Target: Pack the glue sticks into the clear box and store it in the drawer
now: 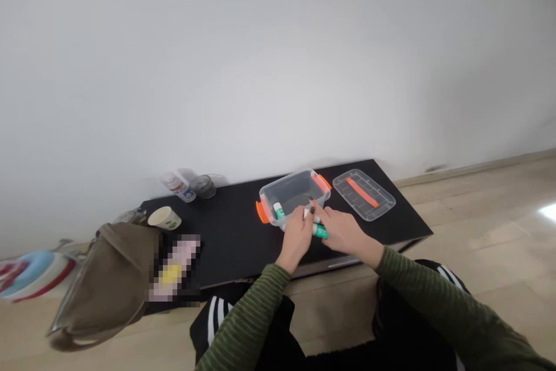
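Note:
Both my hands meet at the front edge of a clear plastic box with orange latches, its top uncovered. My left hand is closed on green-and-white glue sticks, its thumb near the white ends. From the right, my right hand closes around the same small bunch; one glue stick shows below its fingers. Fingers hide how many there are and how the grip is shared. Another glue stick leans inside the box at its left end. To the right lies the clear lid with an orange handle.
The black table stands against a pale wall. On its left are a paper cup, a white bottle, a glass ashtray-like dish and a blurred-out pink item. A brown bag overhangs the left end.

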Available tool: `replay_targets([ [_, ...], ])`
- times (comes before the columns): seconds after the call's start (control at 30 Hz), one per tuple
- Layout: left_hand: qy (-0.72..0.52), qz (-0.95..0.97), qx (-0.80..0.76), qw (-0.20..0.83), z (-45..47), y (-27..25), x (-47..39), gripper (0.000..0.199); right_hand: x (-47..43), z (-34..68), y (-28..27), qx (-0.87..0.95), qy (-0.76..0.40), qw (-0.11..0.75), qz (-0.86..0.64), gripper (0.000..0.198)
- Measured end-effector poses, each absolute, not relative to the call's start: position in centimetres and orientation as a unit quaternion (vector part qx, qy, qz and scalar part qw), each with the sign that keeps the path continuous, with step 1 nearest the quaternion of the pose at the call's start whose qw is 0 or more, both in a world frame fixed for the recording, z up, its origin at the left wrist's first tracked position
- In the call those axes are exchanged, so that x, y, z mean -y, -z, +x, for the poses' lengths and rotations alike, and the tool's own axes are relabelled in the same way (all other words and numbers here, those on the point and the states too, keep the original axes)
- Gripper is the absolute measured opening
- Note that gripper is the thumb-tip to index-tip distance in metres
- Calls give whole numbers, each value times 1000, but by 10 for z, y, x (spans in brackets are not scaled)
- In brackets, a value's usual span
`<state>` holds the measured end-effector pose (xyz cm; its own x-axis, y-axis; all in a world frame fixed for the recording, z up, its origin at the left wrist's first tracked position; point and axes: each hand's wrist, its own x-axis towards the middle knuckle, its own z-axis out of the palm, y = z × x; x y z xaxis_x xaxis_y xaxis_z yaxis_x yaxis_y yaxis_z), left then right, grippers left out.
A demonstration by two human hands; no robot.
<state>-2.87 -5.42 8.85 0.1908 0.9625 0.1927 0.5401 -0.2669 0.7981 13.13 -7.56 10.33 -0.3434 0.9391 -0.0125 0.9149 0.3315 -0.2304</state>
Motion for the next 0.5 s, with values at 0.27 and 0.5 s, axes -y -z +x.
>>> replay_targets([
  [0.27, -290, 776, -525, 198, -29, -80, 46, 26, 57, 210, -75, 698, -242, 33, -673, 103],
  [0.5, -18, 878, -469, 92, 32, -29, 43, 35, 23, 199, -35, 611, -244, -4, -753, 87],
])
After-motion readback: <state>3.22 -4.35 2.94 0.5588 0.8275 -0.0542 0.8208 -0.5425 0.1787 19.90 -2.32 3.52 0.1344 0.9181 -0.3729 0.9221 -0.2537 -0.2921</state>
